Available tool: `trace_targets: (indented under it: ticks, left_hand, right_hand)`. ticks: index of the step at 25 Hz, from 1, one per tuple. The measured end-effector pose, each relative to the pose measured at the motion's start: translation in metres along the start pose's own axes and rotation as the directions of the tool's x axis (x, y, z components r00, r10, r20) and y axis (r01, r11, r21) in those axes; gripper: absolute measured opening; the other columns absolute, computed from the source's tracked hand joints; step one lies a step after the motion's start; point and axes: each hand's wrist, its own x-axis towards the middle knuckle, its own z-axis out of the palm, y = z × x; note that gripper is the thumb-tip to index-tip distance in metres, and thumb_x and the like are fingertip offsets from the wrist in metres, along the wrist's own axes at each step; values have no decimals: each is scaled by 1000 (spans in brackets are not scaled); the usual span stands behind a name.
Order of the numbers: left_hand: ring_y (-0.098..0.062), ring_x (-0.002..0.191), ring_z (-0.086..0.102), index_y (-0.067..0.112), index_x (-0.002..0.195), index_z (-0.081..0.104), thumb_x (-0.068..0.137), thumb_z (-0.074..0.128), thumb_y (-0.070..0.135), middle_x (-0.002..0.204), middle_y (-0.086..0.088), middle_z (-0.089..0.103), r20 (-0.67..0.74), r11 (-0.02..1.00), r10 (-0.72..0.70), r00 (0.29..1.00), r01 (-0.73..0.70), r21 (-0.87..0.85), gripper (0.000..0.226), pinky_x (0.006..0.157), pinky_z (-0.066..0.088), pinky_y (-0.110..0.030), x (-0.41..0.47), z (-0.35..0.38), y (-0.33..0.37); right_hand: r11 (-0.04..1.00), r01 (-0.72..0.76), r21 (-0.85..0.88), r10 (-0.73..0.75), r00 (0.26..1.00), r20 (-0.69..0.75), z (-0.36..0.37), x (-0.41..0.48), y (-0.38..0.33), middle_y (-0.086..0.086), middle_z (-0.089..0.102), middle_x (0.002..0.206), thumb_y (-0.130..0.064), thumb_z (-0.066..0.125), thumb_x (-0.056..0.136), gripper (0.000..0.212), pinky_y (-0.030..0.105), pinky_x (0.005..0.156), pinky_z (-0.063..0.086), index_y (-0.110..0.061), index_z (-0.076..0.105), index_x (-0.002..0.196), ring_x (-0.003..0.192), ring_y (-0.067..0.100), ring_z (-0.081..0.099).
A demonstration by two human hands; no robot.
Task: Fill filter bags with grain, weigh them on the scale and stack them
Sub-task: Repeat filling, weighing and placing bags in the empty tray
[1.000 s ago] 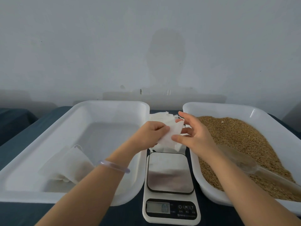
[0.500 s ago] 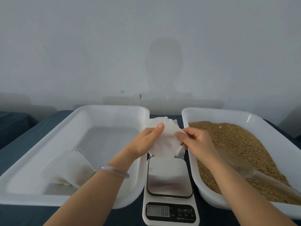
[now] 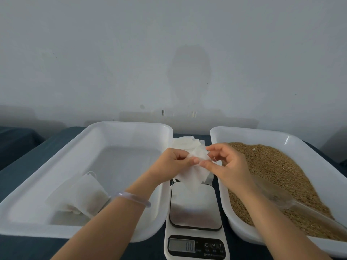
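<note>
Centre frame, above the scale (image 3: 195,209): our left grip (image 3: 174,162) and right grip (image 3: 225,164) each pinch the flat filter bag (image 3: 195,177). We should part its layers gently, avoiding tears, before scooping grain (image 3: 272,166).

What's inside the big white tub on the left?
Some filter bags with grain showing through lie in the left tub's near corner. They overlap, so their number is unclear. The left forearm covers part of the tub floor beside them.
</note>
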Motion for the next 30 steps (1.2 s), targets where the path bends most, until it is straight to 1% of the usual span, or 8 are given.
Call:
trace_targets:
  ticks: [7,13,16,19,21,25,28,30]
  left_hand:
    - [-8,48,37,1,67,51,85,68,15,54,3,43,-29,1000,26,999,-26,8,29,46,30,-15,3,1,-3]
    - [-8,54,42,16,69,59,83,71,13,57,8,53,-9,996,85,996,-85,11,18,54,34,-19,1,-2,0]
    - [-3,50,39,19,69,59,85,68,18,53,15,49,-36,996,83,996,-82,28,18,51,32,-16,4,-4,0]
    - [-1,47,36,19,63,54,91,61,21,49,17,42,-61,996,77,995,-74,54,29,47,30,-15,4,-2,1]
    - [-5,70,51,20,84,63,89,64,28,73,16,55,-148,977,152,977,-126,170,9,64,40,-16,0,-2,2]
    - [-3,124,35,16,142,37,57,75,64,133,13,42,42,714,373,927,-316,625,104,109,21,-21,-6,-1,8]
    - [-15,131,37,14,147,21,64,76,57,143,3,41,155,566,289,945,-299,768,109,109,18,-23,-1,15,6]
    - [-19,121,49,16,140,32,75,74,40,134,0,51,65,720,251,966,-231,655,81,93,34,-21,0,22,6]
  right_hand:
    - [997,-58,41,54,995,86,-3,0,-1,-15,67,72,-20,83,68,29,8,68,44,-37,67,85,73,-5,61]
    - [988,-106,109,71,957,282,-5,-1,-5,-3,67,73,-19,73,80,16,25,71,47,-24,65,67,75,11,65]
    - [979,-133,155,82,952,296,-9,-1,-7,14,69,82,-36,63,86,20,54,74,49,-17,66,82,84,41,64]
    - [985,-102,138,46,931,361,-10,-2,-11,5,74,92,-36,59,87,23,60,90,45,-21,71,100,93,46,61]
    - [983,-119,141,58,925,374,-10,-2,-14,5,74,94,-38,60,86,26,66,87,42,-26,69,107,92,56,55]
    - [976,-157,153,80,904,420,-10,-3,-18,27,67,100,-39,61,84,35,70,87,39,-30,63,118,97,57,54]
    - [972,-183,148,97,884,457,-10,-5,-21,29,65,102,-27,58,84,36,63,88,44,-23,62,120,99,51,58]
    - [978,-159,135,81,886,456,-12,-7,-23,21,68,100,-22,57,84,31,56,86,45,-11,66,112,97,44,60]
